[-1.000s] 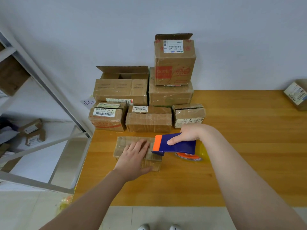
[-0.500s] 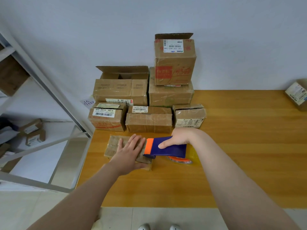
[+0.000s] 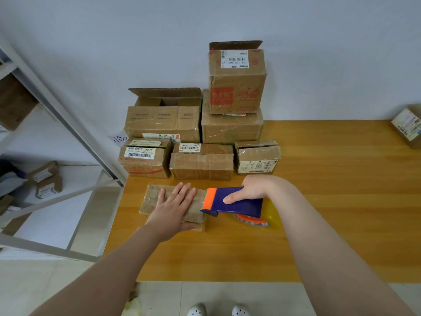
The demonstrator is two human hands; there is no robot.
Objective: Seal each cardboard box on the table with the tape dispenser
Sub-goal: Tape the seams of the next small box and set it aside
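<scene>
A flat cardboard box [image 3: 153, 198] wrapped in clear tape lies near the wooden table's [image 3: 330, 201] left edge. My left hand [image 3: 174, 207] presses flat on its top, fingers straight and spread. My right hand [image 3: 252, 188] grips the blue tape dispenser [image 3: 239, 204]. The dispenser's orange front edge [image 3: 210, 198] sits at the box's right end. Its tape roll [image 3: 251, 221] with an orange core hangs just above the table. Three small boxes stand in a row behind: left [image 3: 143, 161], middle [image 3: 201, 164], right [image 3: 257, 159].
Against the wall stand a larger box with open flaps [image 3: 163, 122], a closed box [image 3: 231, 130], and a tall open-flapped box [image 3: 237, 87] on top of the closed one. Another box [image 3: 407, 126] sits at the table's far right. A metal shelf frame [image 3: 68, 124] stands beside the table's left edge.
The flat box and my left hand have slid left along the table. The dispenser followed left, then drew back right to the box's right end.
</scene>
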